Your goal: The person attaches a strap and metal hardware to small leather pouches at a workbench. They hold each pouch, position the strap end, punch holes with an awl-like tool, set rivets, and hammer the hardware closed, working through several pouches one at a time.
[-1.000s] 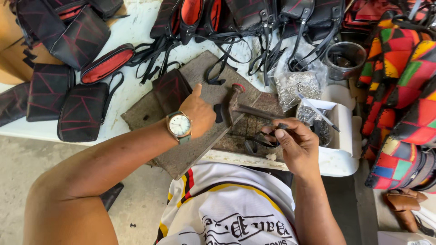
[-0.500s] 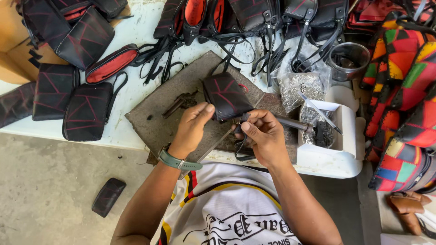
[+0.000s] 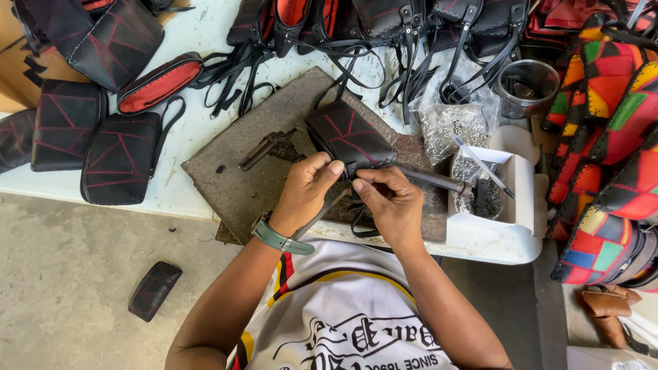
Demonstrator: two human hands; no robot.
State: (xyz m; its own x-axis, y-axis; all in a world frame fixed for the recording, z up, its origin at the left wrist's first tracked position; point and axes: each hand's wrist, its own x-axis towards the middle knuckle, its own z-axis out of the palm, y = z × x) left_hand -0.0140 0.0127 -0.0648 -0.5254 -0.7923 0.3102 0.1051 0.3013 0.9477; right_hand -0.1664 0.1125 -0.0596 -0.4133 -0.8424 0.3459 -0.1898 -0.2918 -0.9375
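A small black leather pouch with red stitching (image 3: 349, 134) lies on a brown work slab (image 3: 233, 178) on the white table. My left hand (image 3: 308, 192), a green watch on its wrist, pinches the pouch's near edge. Opposite it, my right hand (image 3: 389, 202) pinches the same edge, fingertips almost touching the left's. A hammer (image 3: 428, 178) lies on the slab just behind my right hand, its head toward the right. A thin metal tool (image 3: 259, 152) rests on the slab to the left.
Several black pouches (image 3: 120, 154) and strapped bags (image 3: 384, 20) cover the table's left and back. Clear bags of metal fittings (image 3: 452, 127), a white box (image 3: 521, 192) and a clear cup (image 3: 526, 85) stand right. Patchwork coloured bags (image 3: 610, 137) hang far right. One pouch (image 3: 154, 291) lies on the floor.
Both hands were apart a second ago, left pressing the slab, right holding a small part. The pouch came onto the slab and both hands closed on its near edge.
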